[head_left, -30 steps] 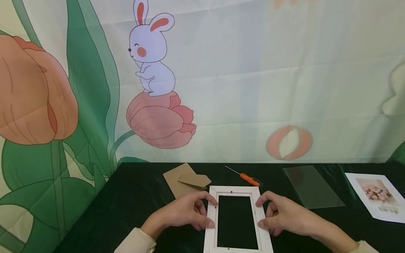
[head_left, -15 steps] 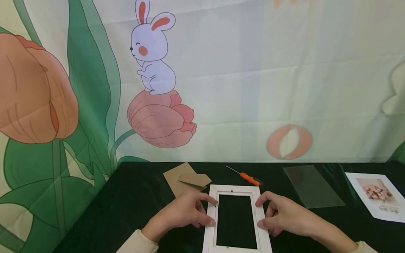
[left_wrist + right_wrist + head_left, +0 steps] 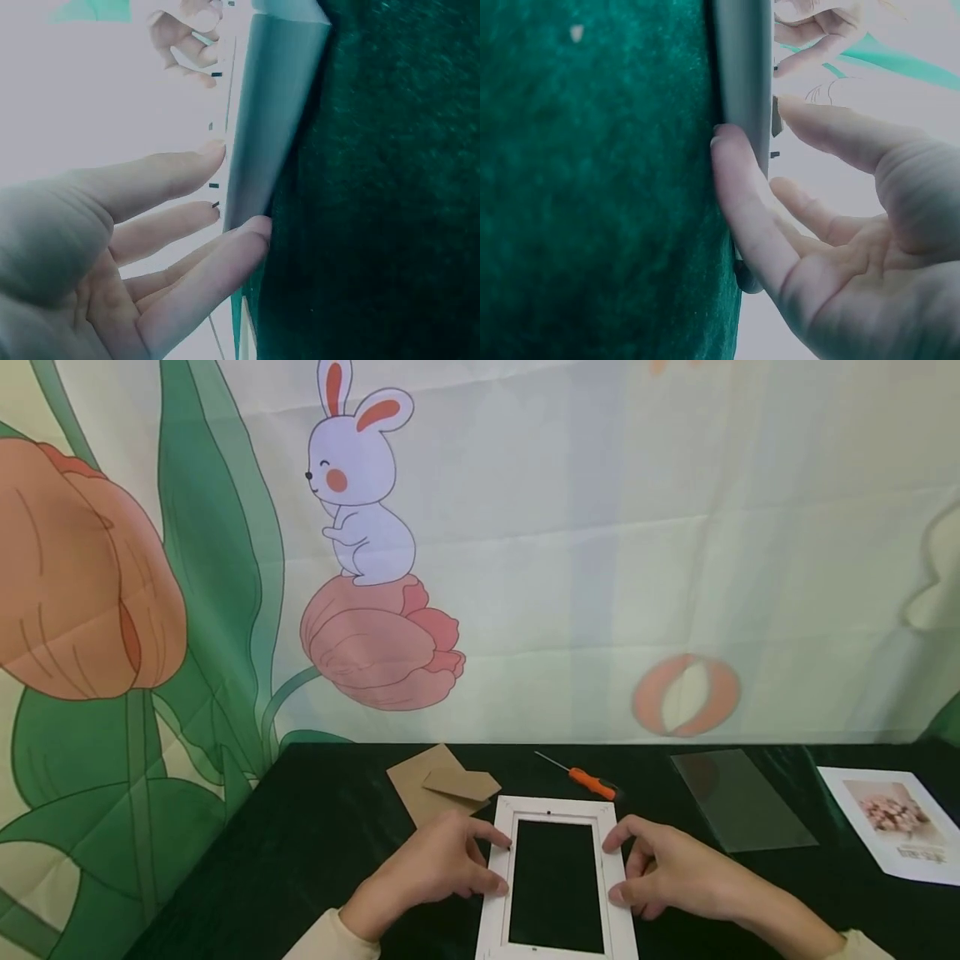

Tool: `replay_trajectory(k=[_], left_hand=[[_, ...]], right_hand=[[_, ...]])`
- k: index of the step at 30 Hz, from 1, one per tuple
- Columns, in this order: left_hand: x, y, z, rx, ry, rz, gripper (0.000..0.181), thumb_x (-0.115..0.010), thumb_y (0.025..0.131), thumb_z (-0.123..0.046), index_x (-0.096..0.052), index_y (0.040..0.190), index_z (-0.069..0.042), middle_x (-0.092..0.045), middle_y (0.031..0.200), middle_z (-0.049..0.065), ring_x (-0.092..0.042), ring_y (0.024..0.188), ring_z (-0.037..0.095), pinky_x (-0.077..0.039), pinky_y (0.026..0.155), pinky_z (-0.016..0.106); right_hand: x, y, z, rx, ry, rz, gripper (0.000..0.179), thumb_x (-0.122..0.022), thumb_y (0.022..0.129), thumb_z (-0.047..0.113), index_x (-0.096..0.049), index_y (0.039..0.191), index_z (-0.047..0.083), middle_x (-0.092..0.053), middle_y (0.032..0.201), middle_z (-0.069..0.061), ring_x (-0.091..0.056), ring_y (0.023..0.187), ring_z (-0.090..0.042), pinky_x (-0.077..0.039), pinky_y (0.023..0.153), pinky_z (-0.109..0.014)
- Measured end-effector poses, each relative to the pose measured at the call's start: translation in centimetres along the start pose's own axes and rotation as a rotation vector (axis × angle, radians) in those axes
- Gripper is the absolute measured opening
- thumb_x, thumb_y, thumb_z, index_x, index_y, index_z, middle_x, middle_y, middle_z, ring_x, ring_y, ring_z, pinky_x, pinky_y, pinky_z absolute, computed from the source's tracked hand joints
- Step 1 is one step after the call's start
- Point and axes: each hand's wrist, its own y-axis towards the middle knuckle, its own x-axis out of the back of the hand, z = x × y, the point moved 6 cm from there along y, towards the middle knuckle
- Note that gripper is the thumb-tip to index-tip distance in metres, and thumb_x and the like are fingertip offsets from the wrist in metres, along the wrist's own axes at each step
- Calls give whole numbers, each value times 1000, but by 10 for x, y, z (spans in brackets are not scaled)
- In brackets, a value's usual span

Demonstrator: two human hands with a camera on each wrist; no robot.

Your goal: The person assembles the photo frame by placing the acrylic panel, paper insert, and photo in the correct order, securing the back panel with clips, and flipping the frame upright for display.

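Observation:
In the head view a white picture frame (image 3: 577, 804) lies face down or back up, I cannot tell which, with its dark middle showing the cloth colour. My left hand (image 3: 442, 864) holds its left side between thumb and fingers. On the opposite side my right hand (image 3: 675, 868) pinches the right rail. The left wrist view shows the frame's side (image 3: 270, 105), my left hand's (image 3: 90, 240) thumb on the face and a finger along the outer edge. A similar pinch by my right hand (image 3: 855, 255) on the frame's edge (image 3: 744, 67) appears in the right wrist view.
Behind the frame lie a brown cardboard sheet (image 3: 415, 787) with a folded-looking cardboard piece (image 3: 459, 785) on it, and an orange-handled screwdriver (image 3: 591, 784). A clear sheet (image 3: 742, 802) and a flower print (image 3: 892, 818) lie right on the dark green cloth (image 3: 300, 835).
The frame's near end has shifted slightly left, with both hands still holding its sides. My left wrist has moved a little to the right. The other things stay put.

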Motion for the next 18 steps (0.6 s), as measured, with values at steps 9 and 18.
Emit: replay_trajectory(k=[9,18], left_hand=[[2,7,4,-106,24,36,42,-93,83,-11,-74,120,-5,-63,78,2,-58,64,16,-48,56,27],[2,14,25,-138,-170,117,46,-90,85,-7,-68,126,-6,-65,87,8,-63,67,17,-58,65,28]], right_hand=[[2,1,2,38,-31,-3,46,-83,91,7,-57,127,-4,-59,83,-11,-65,70,-30,-62,66,-42],[2,2,0,65,-16,7,43,-82,93,7,-57,126,-4,-59,83,-11,-66,71,-31,-61,64,-41]])
